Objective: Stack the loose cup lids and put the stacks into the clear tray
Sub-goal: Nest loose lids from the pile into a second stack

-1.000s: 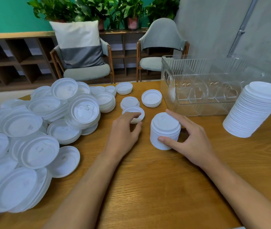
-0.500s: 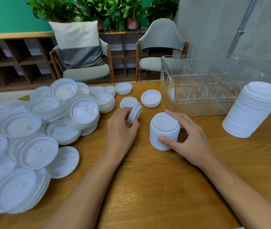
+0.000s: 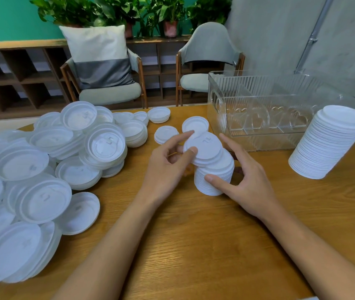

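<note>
Both bare forearms rise from the bottom edge of the frame and draw together near its centre. The left hand [image 3: 165,169] pinches a thin bunch of lids [image 3: 206,148] between thumb and forefinger, the other fingers curled beneath. The right hand [image 3: 245,180] cups the stack [image 3: 222,169], with its thumb on the near side and its fingers spread round the far side.

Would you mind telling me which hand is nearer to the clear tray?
Right. The right hand grips the short lid stack just before the clear tray; the left hand sits further left, holding a lid.
</note>
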A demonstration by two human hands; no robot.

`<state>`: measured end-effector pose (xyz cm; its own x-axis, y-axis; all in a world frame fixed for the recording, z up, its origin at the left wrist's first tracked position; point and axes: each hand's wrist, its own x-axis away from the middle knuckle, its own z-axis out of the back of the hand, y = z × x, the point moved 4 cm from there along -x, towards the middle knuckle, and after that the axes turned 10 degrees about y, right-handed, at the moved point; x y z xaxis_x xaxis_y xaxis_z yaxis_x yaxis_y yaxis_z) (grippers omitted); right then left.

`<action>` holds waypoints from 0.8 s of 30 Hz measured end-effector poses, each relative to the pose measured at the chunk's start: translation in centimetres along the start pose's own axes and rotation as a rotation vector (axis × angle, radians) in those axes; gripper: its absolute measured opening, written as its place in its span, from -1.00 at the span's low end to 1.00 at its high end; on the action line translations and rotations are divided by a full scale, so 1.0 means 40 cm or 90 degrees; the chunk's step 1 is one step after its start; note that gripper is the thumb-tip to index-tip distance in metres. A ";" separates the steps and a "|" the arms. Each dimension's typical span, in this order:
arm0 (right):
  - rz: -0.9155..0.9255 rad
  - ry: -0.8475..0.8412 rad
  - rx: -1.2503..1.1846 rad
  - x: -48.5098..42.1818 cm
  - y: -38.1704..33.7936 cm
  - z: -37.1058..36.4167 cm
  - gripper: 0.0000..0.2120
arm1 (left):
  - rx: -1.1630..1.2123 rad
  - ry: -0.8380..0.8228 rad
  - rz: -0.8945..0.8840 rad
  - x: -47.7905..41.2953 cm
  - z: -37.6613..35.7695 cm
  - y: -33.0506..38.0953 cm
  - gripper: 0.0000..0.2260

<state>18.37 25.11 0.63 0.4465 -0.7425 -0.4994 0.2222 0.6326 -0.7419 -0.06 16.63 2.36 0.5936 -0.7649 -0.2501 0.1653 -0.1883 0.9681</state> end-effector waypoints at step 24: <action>0.026 -0.017 -0.010 0.005 -0.005 -0.008 -0.15 | -0.178 -0.008 -0.163 0.030 -0.025 0.007 -0.47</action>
<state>18.15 24.76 0.54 0.4782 -0.7095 -0.5176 0.1891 0.6587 -0.7283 1.48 16.28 2.31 0.4957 -0.7223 -0.4822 0.5165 -0.2012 0.8323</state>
